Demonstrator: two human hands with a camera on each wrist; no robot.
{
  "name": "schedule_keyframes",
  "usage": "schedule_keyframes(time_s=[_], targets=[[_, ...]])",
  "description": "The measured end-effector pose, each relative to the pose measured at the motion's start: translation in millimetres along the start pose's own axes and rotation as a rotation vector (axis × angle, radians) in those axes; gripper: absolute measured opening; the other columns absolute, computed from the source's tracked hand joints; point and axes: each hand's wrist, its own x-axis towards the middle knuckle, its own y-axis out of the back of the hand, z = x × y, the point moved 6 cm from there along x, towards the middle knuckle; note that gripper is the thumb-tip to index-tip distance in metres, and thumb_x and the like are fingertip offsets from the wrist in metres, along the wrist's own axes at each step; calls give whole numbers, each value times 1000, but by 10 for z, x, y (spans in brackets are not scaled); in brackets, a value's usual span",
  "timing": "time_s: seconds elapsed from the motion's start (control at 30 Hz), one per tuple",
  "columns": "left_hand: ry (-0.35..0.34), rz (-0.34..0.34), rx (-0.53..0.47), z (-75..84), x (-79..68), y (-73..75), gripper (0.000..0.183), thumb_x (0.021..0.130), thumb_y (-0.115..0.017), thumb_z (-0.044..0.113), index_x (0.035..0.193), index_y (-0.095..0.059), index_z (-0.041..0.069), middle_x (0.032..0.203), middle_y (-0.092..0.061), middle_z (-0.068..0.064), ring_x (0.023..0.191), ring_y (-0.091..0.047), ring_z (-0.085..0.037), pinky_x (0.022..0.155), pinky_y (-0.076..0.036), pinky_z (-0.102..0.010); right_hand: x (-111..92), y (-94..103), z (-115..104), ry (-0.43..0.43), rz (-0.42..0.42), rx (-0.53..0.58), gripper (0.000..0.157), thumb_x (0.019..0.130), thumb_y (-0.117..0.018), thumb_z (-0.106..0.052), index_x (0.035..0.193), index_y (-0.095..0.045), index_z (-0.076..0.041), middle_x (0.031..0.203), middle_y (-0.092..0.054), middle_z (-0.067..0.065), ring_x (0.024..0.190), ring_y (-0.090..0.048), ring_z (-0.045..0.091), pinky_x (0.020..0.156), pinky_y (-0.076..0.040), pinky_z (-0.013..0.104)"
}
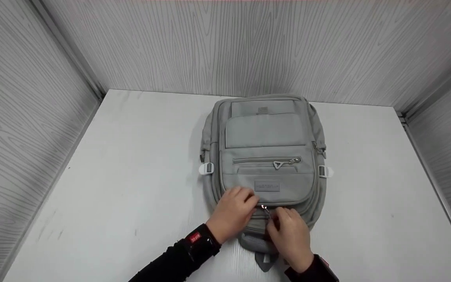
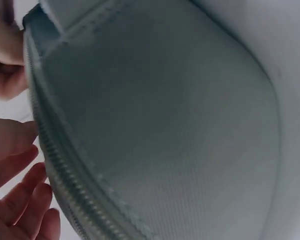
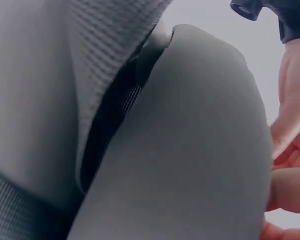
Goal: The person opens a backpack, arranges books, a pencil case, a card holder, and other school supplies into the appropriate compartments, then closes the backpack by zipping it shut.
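A grey-green backpack [image 1: 266, 133] lies flat, front up, with its top end toward me. My right hand [image 1: 290, 235] pinches the metal zipper pull [image 1: 266, 211] at that end, thumb against bent fingers. Just left of it, my left hand [image 1: 235, 213] holds the bag's edge beside the zipper with curled fingers. In the left wrist view, the left fingers [image 2: 27, 200] sit along the zipper teeth [image 2: 65, 175]. The right wrist view shows the right fingers [image 3: 290, 190] behind the padded grey fabric [image 3: 190, 135], which hides their tips.
A white table [image 1: 143, 156] carries the bag, with grey wood-grain panels [image 1: 194, 47] at the back and sides. The bag has a front-pocket zipper [image 1: 266, 159] and white side buckles [image 1: 206, 168]. A dark strap end [image 1: 265, 261] sticks out near the right wrist.
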Motion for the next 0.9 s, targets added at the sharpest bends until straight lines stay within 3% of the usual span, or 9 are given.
schedule_keyframes(time_s=[0.13, 0.33, 0.5, 0.73, 0.9], targets=[[-28, -1, 99, 24, 19, -35, 16, 80, -75, 17, 96, -70, 18, 95, -66, 3, 90, -61, -14, 78, -51, -27, -20, 78, 1, 63, 31, 59, 20, 69, -74, 4, 76, -63, -11, 68, -60, -2, 64, -49, 11, 57, -41, 25], [-104, 69, 149, 59, 40, -33, 11, 75, -73, 10, 81, -70, 19, 84, -67, 5, 80, -62, -11, 78, -51, -25, -15, 138, 50, 117, 35, 65, 19, 69, -74, 2, 77, -65, -12, 69, -58, -4, 65, -46, 9, 57, -40, 23], [-145, 101, 152, 75, 29, -33, 6, 78, -71, 12, 80, -71, 18, 83, -69, 6, 78, -63, -10, 79, -52, -24, -3, 208, 175, 106, 69, 56, 21, 68, -76, 3, 76, -64, -12, 69, -59, -3, 64, -45, 7, 55, -39, 22], [-177, 185, 143, 63, 26, -16, 13, 71, -74, 4, 71, -67, 16, 75, -65, 5, 71, -61, -11, 70, -51, -23, 3, 402, 417, 85, 127, 34, 20, 66, -74, 4, 72, -61, -11, 70, -60, -1, 65, -50, 9, 57, -41, 22], [-184, 194, 150, 54, 32, -1, 13, 71, -74, 5, 71, -67, 16, 74, -65, 5, 70, -61, -10, 69, -51, -23, 44, 547, 645, 31, 141, -1, 19, 68, -72, 6, 73, -63, -9, 69, -61, 2, 65, -53, 12, 58, -44, 25]])
